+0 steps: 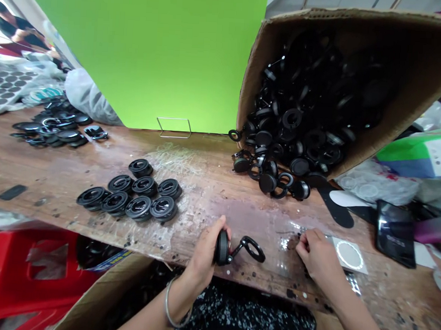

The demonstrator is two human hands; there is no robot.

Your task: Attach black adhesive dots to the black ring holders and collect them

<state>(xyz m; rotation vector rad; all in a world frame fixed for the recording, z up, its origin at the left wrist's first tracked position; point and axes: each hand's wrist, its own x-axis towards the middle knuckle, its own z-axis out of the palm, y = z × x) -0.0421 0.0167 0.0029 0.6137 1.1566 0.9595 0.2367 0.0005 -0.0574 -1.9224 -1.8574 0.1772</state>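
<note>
Head view: a worn wooden bench (211, 192) is spanning the scene, its scuffed surface carrying clear film scraps. A smooth, flat green panel (149, 51) is standing at its far side. Beside that, a corrugated carton (432, 63) is lying with its mouth facing the bench, glossy black parts spilling out. The right hand (321, 256) is resting by a square card (349, 253), its fingers curling inward; whether they are gripping anything cannot be told. The left hand (204, 248) is holding a round black piece (221, 247) on edge above the near bench edge, thumb and fingers clamping its rim. Eight similar discs (138, 208) are sitting in a cluster on the left. Judging by appearance, the held piece is likely to be handling light and stiff, resembling moulded plastic; its ribbed rim is offering the surest hold. From it, a thin ring (260, 254) is projecting on a short arm, probably swinging freely and making a poor grip. At its base, a small shiny joint (230, 259) is looking the likeliest weak point.
</note>
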